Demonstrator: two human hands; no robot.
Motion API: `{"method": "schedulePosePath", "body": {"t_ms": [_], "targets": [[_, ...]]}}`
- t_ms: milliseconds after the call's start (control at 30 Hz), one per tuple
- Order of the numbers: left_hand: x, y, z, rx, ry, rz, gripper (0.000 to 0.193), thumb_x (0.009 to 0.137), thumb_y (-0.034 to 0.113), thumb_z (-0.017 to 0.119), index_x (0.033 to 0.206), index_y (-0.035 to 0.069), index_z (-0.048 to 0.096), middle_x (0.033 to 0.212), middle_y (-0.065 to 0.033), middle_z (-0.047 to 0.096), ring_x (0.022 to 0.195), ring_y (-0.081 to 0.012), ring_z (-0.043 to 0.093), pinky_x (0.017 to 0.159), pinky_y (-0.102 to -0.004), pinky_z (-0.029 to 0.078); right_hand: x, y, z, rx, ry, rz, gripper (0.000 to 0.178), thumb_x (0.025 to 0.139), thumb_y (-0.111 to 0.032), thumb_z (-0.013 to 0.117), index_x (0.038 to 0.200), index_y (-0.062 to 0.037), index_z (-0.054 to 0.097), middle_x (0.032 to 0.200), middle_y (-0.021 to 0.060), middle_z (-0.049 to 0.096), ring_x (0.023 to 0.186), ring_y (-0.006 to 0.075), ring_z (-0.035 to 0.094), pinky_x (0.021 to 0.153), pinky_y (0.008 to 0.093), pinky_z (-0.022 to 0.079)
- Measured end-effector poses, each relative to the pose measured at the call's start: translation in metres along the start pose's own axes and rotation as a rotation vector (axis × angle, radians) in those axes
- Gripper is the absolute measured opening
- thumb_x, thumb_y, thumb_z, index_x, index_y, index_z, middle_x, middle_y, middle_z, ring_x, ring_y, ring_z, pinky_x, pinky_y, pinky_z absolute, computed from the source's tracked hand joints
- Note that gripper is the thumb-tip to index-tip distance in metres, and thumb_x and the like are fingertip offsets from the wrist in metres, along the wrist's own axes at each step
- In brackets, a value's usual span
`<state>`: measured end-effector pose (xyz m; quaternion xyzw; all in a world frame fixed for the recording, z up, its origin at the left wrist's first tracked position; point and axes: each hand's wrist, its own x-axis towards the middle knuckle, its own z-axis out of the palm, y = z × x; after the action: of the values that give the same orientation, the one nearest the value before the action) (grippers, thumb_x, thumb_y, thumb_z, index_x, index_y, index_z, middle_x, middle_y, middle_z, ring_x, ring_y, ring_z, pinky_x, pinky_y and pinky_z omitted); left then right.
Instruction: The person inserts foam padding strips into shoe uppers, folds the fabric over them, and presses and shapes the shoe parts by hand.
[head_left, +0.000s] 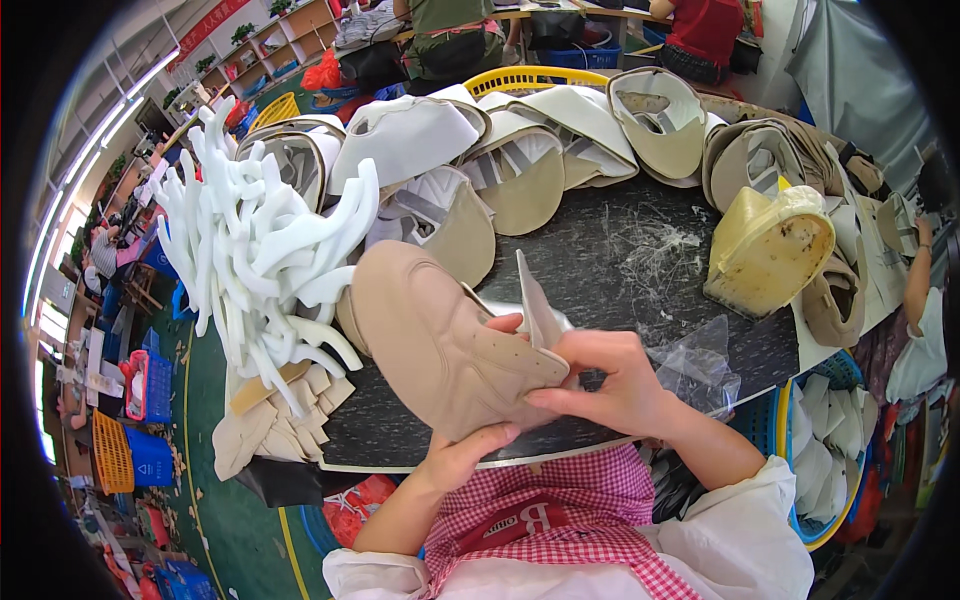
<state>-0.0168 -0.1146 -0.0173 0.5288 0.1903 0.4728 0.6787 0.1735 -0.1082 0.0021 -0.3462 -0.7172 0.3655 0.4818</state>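
Observation:
A beige shoe upper (430, 335) with small punched holes is held over the dark worktable (620, 260), just in front of me. My left hand (460, 455) supports it from below, thumb on its lower edge. My right hand (600, 375) pinches its right edge, where a white lining piece (537, 300) sticks up. A pile of white curved foam strips (255, 235) lies to the left of the upper.
Many beige and white shoe uppers (520, 170) are heaped across the far side of the table. A yellow shoe form wrapped in plastic (768, 250) sits at right, with crumpled clear plastic (695, 365) nearby. Flat beige pieces (270, 420) lie at the table's left corner. Other people work behind.

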Motion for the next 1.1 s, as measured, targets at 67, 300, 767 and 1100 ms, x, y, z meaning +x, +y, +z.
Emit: {"method": "schedulePosePath", "body": {"t_ms": [67,300,767,1100], "targets": [[0.001,0.006,0.01,0.141,0.053,-0.067,0.086,0.073,0.021,0.068,0.144,0.001,0.024,0.146,-0.0131,0.028,0.132,-0.0263,0.037,0.109,-0.0413,0.031,-0.002,0.002,0.003,-0.045,-0.014,-0.027,0.019,0.082,-0.016,0.071,0.082,0.0014,0.063,0.068,0.0044,0.056,0.06,0.012,0.054,0.054,0.0254,0.043],[0.005,0.003,-0.008,0.033,0.011,-0.018,0.086,0.072,0.043,0.07,0.136,-0.004,0.038,0.137,-0.0207,0.039,0.128,-0.0308,0.04,0.104,-0.0431,0.034,-0.018,0.015,0.006,0.746,-0.389,0.341,0.028,0.087,-0.014,0.067,0.107,0.0039,0.06,0.108,0.0024,0.056,0.093,0.0124,0.055,0.081,0.0283,0.046],[-0.022,0.027,-0.013,0.736,-0.277,0.118,0.042,0.074,0.021,0.077,0.109,0.0,0.066,0.115,-0.0124,0.064,0.108,-0.0241,0.061,0.094,-0.0366,0.046,-0.003,0.01,-0.02,1.169,-0.188,0.456,0.059,0.093,-0.031,0.049,0.139,0.0018,0.033,0.138,0.0175,0.043,0.127,0.0274,0.042,0.107,0.0429,0.031],[0.022,0.021,-0.016,-0.391,-0.137,0.039,0.085,0.077,0.028,0.07,0.142,-0.005,0.024,0.142,-0.0211,0.035,0.13,-0.0305,0.041,0.107,-0.0447,0.034,0.002,-0.006,0.028,0.023,0.095,-0.293,0.091,0.067,-0.042,0.082,0.134,0.0004,0.037,0.127,0.0228,0.041,0.117,0.0388,0.042,0.1,0.0453,0.035]]}}
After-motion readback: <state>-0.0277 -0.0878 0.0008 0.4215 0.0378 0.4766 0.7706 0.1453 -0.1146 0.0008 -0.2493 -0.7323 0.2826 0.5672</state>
